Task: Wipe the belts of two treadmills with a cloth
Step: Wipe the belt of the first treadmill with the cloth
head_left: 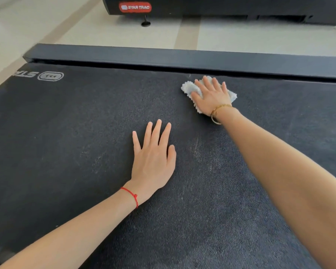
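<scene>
A dark, textured treadmill belt [66,142] fills most of the view, with a pale logo at its left end. My right hand [211,96] lies flat on a small white fluffy cloth [188,88], pressing it onto the belt close to the far side rail [163,57]. My left hand [153,158] rests palm down on the middle of the belt, fingers spread, holding nothing. Faint pale dust streaks show on the belt between my hands. A second treadmill [221,6] with a red label stands beyond, across the floor.
A strip of light tiled floor [260,37] separates the two machines. A black levelling foot [145,23] of the far treadmill stands on that floor. The near treadmill's left end reaches the floor at the left edge of view.
</scene>
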